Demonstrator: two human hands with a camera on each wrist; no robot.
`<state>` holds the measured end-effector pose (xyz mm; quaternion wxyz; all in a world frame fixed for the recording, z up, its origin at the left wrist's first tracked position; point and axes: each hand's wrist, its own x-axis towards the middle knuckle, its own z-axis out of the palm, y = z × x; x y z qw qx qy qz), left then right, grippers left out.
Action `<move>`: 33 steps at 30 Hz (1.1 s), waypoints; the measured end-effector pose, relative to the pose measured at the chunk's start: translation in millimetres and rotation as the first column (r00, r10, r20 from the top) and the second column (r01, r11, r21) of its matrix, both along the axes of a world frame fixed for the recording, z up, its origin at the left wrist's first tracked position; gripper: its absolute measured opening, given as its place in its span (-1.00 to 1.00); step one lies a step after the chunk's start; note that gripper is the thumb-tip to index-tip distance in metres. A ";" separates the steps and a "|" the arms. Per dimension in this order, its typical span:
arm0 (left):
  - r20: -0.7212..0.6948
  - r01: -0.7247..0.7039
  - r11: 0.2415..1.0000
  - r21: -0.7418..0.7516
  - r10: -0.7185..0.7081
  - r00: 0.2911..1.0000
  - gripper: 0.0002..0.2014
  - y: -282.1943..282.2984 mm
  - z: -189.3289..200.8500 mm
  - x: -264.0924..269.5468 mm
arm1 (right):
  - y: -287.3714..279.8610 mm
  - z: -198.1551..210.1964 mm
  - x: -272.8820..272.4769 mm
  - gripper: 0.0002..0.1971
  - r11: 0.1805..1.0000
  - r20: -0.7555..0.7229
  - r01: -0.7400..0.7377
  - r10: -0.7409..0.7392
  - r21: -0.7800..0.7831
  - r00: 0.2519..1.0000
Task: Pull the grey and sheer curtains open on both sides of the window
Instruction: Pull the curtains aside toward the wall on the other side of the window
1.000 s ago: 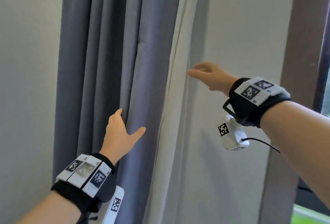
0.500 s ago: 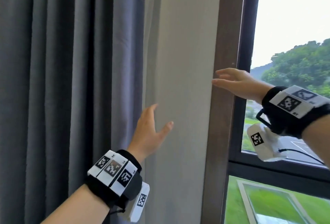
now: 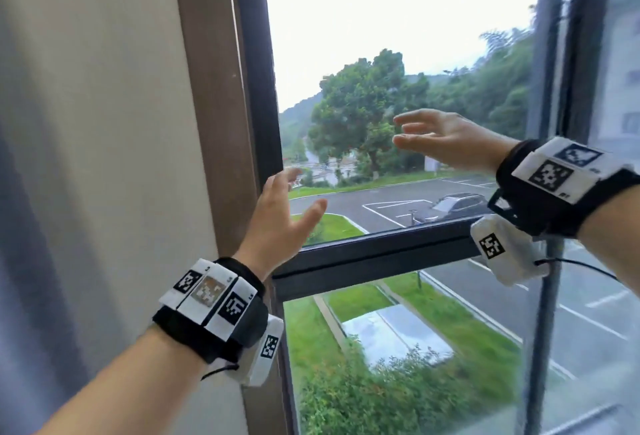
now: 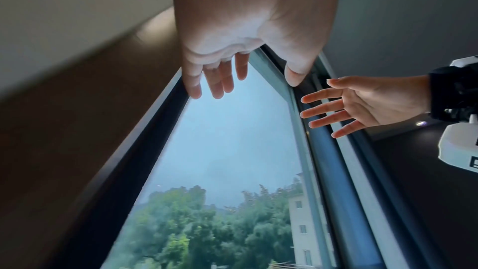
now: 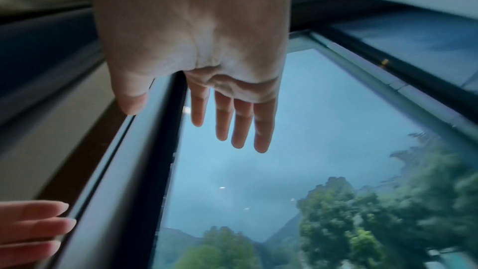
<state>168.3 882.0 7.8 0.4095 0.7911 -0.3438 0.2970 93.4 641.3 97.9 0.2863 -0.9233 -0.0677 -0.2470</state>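
Grey curtain [image 3: 14, 261] blurred, edge-cropped

Left hand [image 3: 280, 213]: lifted off grey curtain [image 3: 14, 261], now held open-fingered before window frame [image 3: 256, 95]. Right hand [image 3: 446, 143]: shifted from sheer curtain to frame centre-right, before glass.

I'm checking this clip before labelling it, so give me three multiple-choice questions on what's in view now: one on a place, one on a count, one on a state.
1. Where is the grey curtain?
A. at the far left edge
B. across the glass
C. in the right hand

2. How many cars show in the car park?
A. none
B. one
C. three

3. How are the hands?
A. both gripping cloth
B. both open, holding nothing
C. one on the window frame

Answers:
1 A: it hangs left of the wall.
2 B: a single car.
3 B: left hand and right hand have spread fingers.
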 end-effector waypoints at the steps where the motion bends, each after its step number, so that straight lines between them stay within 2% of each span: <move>1: -0.005 0.044 0.999 -0.001 -0.044 0.999 -0.44 -18.1 -2.3 2.2 | -12.5 -2.6 -9.1 -0.41 0.999 -0.010 0.040 -0.040 -0.012 0.999; 5: -0.006 0.217 0.976 -0.030 -0.217 0.976 -0.46 -94.0 -18.7 2.6 | -62.6 -10.7 -46.9 -0.44 0.981 -0.075 0.183 -0.187 -0.060 0.979; 9: -0.036 0.385 0.920 -0.066 -0.388 0.921 -0.47 -174.1 -37.2 -7.6 | -114.1 -15.0 -81.1 -0.46 0.941 -0.116 0.325 -0.335 -0.096 0.935; 14: -0.060 0.519 0.848 -0.108 -0.527 0.848 -0.49 -276.6 -53.6 -27.7 | -188.8 -17.4 -115.6 -0.46 0.885 -0.154 0.451 -0.464 -0.114 0.872; 24: -0.055 0.597 0.766 -0.239 -0.624 0.779 -0.48 -490.7 -54.5 -74.3 | -376.3 12.4 -161.4 -0.44 0.787 -0.193 0.566 -0.612 -0.246 0.767; 33: -0.095 0.602 0.751 -0.271 -0.643 0.760 -0.46 -652.2 -80.6 -81.3 | -517.0 21.5 -158.1 -0.36 0.659 -0.219 0.630 -0.742 -0.411 0.634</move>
